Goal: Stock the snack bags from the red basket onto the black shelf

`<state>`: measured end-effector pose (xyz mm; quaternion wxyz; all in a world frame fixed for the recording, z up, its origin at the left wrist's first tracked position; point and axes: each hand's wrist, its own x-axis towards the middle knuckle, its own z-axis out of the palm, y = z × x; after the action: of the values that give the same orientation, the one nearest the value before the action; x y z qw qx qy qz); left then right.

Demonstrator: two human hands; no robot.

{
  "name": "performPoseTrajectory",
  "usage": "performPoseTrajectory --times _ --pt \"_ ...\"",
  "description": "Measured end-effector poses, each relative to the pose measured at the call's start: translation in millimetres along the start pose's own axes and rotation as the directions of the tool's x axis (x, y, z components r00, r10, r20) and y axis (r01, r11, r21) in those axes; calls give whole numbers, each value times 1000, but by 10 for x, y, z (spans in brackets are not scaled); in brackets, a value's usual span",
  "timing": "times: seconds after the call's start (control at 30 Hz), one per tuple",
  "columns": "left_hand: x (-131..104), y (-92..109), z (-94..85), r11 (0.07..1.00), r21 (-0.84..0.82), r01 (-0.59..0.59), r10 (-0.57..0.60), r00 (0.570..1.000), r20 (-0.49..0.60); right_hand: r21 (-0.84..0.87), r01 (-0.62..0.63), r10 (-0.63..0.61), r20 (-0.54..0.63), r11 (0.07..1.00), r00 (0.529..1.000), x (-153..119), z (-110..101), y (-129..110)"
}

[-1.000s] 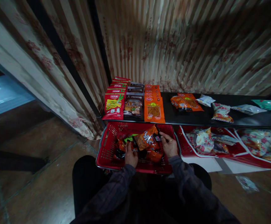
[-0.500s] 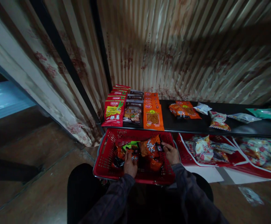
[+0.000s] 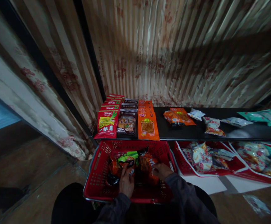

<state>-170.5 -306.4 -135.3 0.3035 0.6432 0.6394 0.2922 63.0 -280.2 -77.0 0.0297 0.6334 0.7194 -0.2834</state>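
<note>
Both hands reach into a red plastic basket (image 3: pixel 95 186) set between the knees. My left hand (image 3: pixel 126 184) lies over an orange-and-black snack packet (image 3: pixel 129 165), fingers extended and touching it. To the right, my right hand (image 3: pixel 162 171) has curled fingers at the edge of a larger orange snack packet (image 3: pixel 147 166) with a black top. Its fingertips are partly hidden in shadow. A bright green packet (image 3: pixel 129 155) lies behind the left fingers. Another orange packet (image 3: pixel 114 168) and a black one (image 3: pixel 112 179) rest left of that hand.
Behind the basket runs a black shelf (image 3: pixel 196 130). It carries rows of red packets (image 3: pixel 107 123), dark packets (image 3: pixel 126 123) and flat orange packets (image 3: pixel 148 124), plus loose bags farther right. Red bins (image 3: pixel 184 165) of snacks stand right of the basket. A striped curtain (image 3: pixel 130 62) hangs behind.
My right hand has brought the larger orange packet lower and more upright, its black end now toward the shelf. The left hand stays over its packet. The whole view has shifted slightly.
</note>
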Motion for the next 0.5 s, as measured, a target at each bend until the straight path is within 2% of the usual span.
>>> performPoseTrajectory --times 0.1,0.2,0.33,0.4,0.5 --pt "0 16 -13 999 -27 -35 34 999 -14 7 7 -8 58 1000 998 54 -44 -11" --pt "-14 6 -29 995 -79 -64 63 998 -16 20 8 -10 115 1000 993 92 52 -33" --pt "-32 26 -58 987 -161 -8 5 1000 -21 107 15 -37 199 994 979 144 171 -90" --pt "-34 120 -90 979 -201 10 -10 1000 2 162 37 -74 232 986 970 190 129 -119" --pt "1 419 -182 961 -275 -43 56 998 40 205 128 -165 176 970 970 290 -53 -152"
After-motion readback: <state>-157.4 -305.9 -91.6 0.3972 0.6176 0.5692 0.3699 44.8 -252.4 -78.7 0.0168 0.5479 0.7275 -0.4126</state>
